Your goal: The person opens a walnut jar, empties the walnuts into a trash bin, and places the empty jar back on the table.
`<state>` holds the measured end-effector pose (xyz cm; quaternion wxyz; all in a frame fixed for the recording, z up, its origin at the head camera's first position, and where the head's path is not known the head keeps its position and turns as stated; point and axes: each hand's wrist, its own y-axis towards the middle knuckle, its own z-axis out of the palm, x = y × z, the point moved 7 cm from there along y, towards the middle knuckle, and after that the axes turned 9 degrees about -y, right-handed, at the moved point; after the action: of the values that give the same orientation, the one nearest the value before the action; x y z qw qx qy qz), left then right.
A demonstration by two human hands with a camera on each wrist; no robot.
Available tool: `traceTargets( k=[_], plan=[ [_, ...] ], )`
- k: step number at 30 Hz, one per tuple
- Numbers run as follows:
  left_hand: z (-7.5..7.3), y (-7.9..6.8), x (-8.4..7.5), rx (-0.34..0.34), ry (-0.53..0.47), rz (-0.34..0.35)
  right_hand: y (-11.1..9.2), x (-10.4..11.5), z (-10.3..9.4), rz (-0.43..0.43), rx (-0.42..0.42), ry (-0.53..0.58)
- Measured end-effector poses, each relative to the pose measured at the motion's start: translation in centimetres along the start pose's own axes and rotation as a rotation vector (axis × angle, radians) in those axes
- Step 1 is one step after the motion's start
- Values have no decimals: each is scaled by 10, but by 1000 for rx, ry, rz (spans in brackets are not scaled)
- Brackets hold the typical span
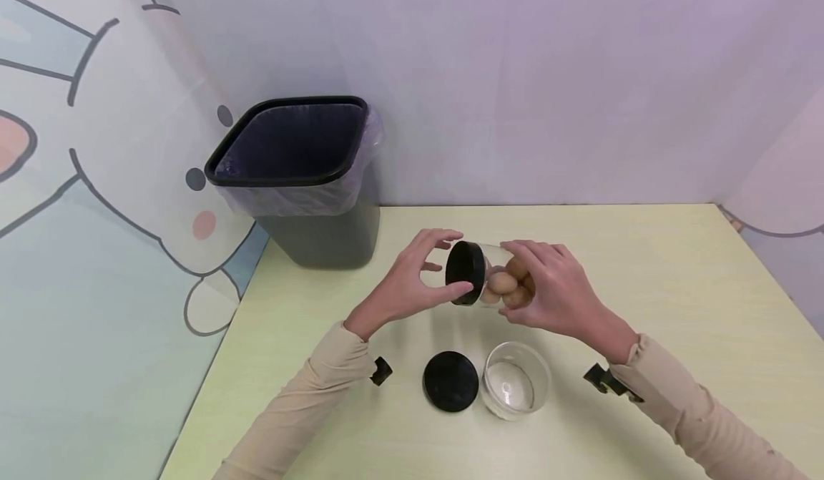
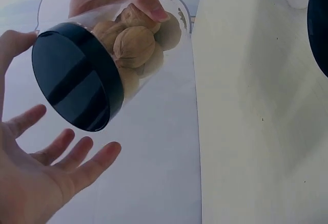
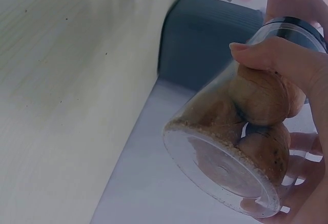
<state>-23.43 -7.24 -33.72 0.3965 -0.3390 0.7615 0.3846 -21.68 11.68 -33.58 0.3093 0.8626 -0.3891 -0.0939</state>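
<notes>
A clear jar of walnuts is held on its side above the table, its black lid facing left. My right hand grips the jar around its base end, with the thumb and fingers on opposite sides. At the lid, my left hand is spread, its thumb at the lid's edge and its other fingers apart from it. The right wrist view shows walnuts through the clear wall and brown crumbs along the jar's bottom rim.
Below the hands, a loose black lid lies flat beside a clear uncovered jar on the pale table. A grey trash bin with a purple liner stands at the back left. Light curtains hang behind the table.
</notes>
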Motion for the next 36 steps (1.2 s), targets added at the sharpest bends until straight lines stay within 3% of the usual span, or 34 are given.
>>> traceTargets(
  k=[11, 19, 27, 32, 36],
  plan=[
    [4, -6, -22, 118, 63, 202, -2, -1, -5, -1, -9, 1],
    [7, -12, -60, 170, 63, 188, -1, 1, -9, -7, -23, 10],
    [14, -9, -34, 183, 93, 242, -2, 3, -13, -8, -26, 12],
    [15, -8, -31, 174, 91, 282, -4, 4, -14, -6, -18, 11],
    [15, -8, -29, 153, 73, 265, -6, 4, -15, -4, -15, 8]
  ],
)
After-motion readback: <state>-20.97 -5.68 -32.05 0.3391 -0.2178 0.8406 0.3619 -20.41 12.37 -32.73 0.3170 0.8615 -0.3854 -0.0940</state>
